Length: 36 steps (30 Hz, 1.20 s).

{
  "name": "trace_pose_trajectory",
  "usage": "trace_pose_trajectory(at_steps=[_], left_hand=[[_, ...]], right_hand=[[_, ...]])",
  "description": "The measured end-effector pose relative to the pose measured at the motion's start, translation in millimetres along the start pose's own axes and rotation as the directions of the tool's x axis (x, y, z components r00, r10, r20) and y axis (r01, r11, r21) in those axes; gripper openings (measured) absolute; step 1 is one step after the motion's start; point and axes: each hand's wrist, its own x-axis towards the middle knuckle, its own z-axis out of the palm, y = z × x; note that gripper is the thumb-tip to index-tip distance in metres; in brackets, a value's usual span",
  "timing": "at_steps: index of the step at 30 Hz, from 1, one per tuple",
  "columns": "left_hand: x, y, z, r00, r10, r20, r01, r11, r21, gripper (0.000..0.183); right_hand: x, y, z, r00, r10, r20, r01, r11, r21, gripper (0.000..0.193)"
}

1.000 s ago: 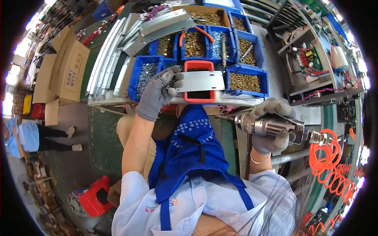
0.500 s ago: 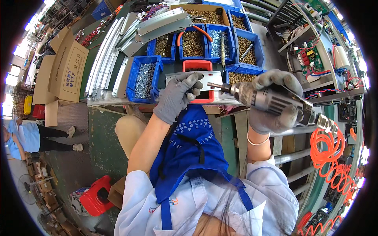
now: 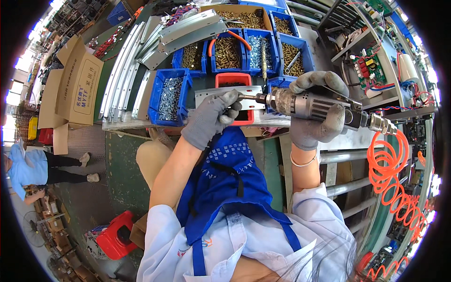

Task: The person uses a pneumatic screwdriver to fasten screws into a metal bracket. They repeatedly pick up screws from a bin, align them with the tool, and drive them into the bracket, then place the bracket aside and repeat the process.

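Observation:
My right hand [image 3: 319, 110], in a grey glove, is wrapped round a pneumatic screwdriver [image 3: 303, 104] held level, its bit pointing left. My left hand [image 3: 211, 115], also gloved, is closed in a pinch right at the tip of the bit [image 3: 248, 97]. Whatever small piece sits between those fingertips is too hidden to name. Just beyond the hands, a flat silver metal plate [image 3: 257, 103] with holes lies across a red bin [image 3: 233, 79]. The left hand covers part of this plate.
Blue bins of screws [image 3: 170, 96] stand around the red one. Behind are bent metal panels [image 3: 192, 32] and long metal strips [image 3: 123, 70]. A cardboard box [image 3: 77, 82] is at left. An orange coiled air hose [image 3: 387, 164] hangs at right, below an open electronics chassis [image 3: 376, 70]. Another person [image 3: 30, 167] stands far left.
My right hand has brought the screwdriver left and slightly up, so the bit now meets my left fingertips. The left hand has barely shifted. The distant person's arm has moved.

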Motion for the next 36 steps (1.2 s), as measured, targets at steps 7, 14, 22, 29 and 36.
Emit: trace_pose_trajectory(at_steps=[7,14,22,29,36], left_hand=[[8,-6,17,0.993,0.102,-0.064,-0.097,0.992,0.087,0.025],[41,-20,17,0.781,0.598,0.18,-0.309,0.119,0.943,0.019],[50,-32,23,0.861,0.463,0.211,-0.131,-0.199,0.971,0.026],[48,-35,19,0.821,0.516,0.243,-0.179,-0.173,0.969,0.019],[49,-36,20,0.841,0.494,0.22,-0.146,-0.186,0.972,0.024]], right_hand=[[-1,2,-3,0.999,-0.013,-0.042,0.011,0.999,-0.032,0.042],[16,23,-12,0.983,0.061,-0.173,-0.089,0.983,-0.159,0.027],[32,39,-31,0.992,0.036,-0.117,-0.082,0.905,-0.417,0.017],[46,48,-20,0.99,0.138,0.01,-0.113,0.848,-0.518,0.012],[58,62,-9,0.966,0.225,0.131,-0.094,0.772,-0.628,0.015]])
